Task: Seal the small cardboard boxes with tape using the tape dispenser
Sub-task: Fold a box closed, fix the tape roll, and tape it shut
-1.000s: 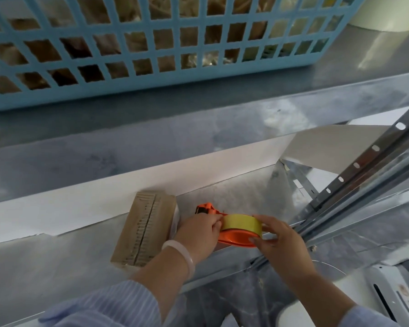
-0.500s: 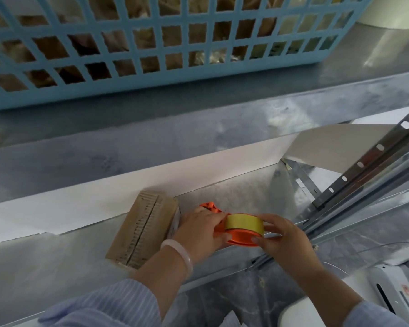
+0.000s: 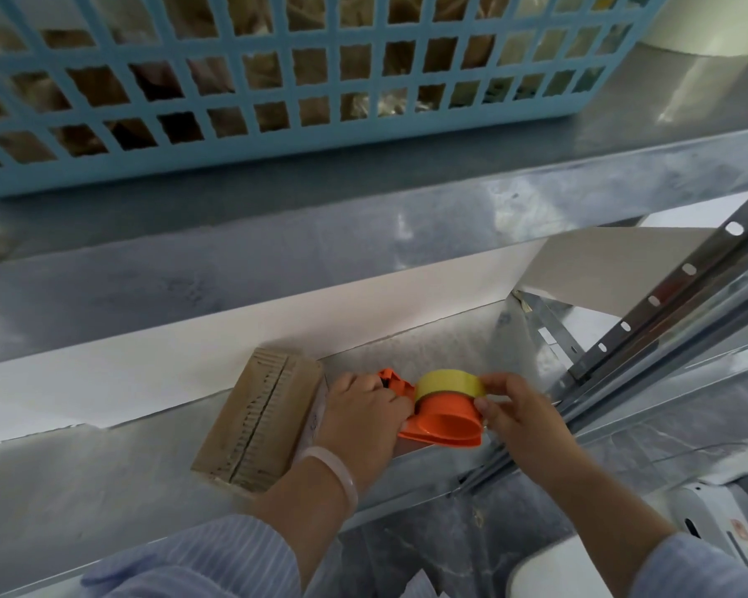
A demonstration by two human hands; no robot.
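An orange tape dispenser with yellow tape, a brown cardboard box, a light-blue lattice basket, striped blue sleeves

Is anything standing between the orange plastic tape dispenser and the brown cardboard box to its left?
Only the person's left hand, which grips the orange plastic tape dispenser on the side facing the brown cardboard box. Nothing else visible.

Head-worn view, facing forward and down, close above tape dispenser on shelf

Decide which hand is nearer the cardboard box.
Left. The left hand lies right beside the cardboard box; the right hand is past the tape dispenser, farther off.
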